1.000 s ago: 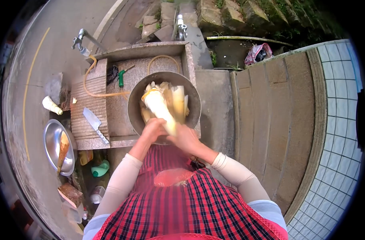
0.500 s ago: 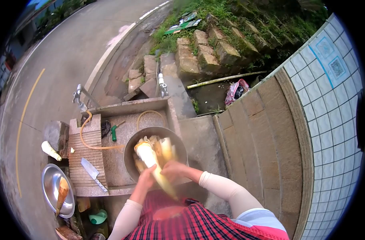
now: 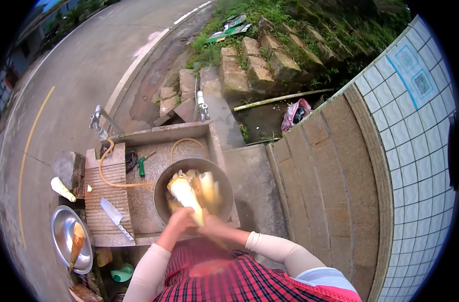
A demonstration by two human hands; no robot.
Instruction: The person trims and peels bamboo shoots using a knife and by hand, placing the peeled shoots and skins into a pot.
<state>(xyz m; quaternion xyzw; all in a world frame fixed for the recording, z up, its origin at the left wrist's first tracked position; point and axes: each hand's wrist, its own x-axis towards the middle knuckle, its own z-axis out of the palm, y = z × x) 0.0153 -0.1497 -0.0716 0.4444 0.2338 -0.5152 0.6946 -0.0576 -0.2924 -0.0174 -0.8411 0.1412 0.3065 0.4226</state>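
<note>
A pale peeled bamboo shoot [image 3: 185, 193] lies at a slant over a round metal basin [image 3: 159, 194], its thick end among other shoots and pieces. My left hand [image 3: 182, 219] is wrapped round its narrower part. Close beside it, at the tip end, my right hand [image 3: 214, 227] is closed but smeared by motion; it seems to grip the same shoot. Another bamboo shoot [image 3: 207, 187] stands blurred in the basin. To the left, a kitchen knife [image 3: 112, 212] rests on the ribbed washboard slab [image 3: 104, 173].
The stone sink [image 3: 159, 132] holds a green hose nozzle [image 3: 141, 167] and an orange hose [image 3: 119, 185]. A steel bowl [image 3: 58, 241] with an unpeeled shoot [image 3: 78, 244] stands at left, near a peeled shoot [image 3: 63, 190]. Two taps [image 3: 202, 106] rise behind. Stone steps [image 3: 335, 191] lie right.
My right hand has shifted slightly downward along the shoot, towards its tip. The shoot's lower end, visible below my hands before, is now mostly hidden. My left hand stays round it.
</note>
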